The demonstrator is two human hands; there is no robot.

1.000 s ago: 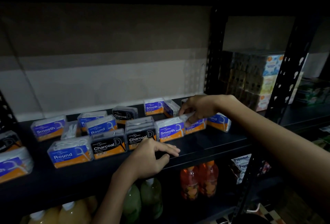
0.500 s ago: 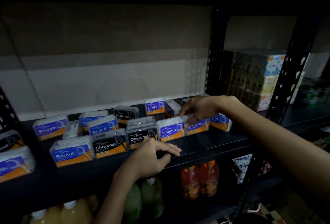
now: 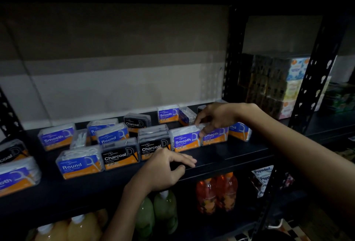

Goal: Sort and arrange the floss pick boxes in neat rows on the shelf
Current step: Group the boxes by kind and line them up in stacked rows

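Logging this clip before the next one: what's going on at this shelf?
A person is sorting floss pick boxes on a dark shelf. The right hand grips a Smooth box in the front row, beside another Smooth box. The left hand rests on the shelf edge, holding nothing. Round and Charcoal boxes further back are still jumbled.

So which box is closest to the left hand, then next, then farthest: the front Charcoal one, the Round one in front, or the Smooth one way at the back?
1. Front Charcoal box, touching the left hand.
2. Front Round box, off left.
3. Back Smooth box, by the wall.
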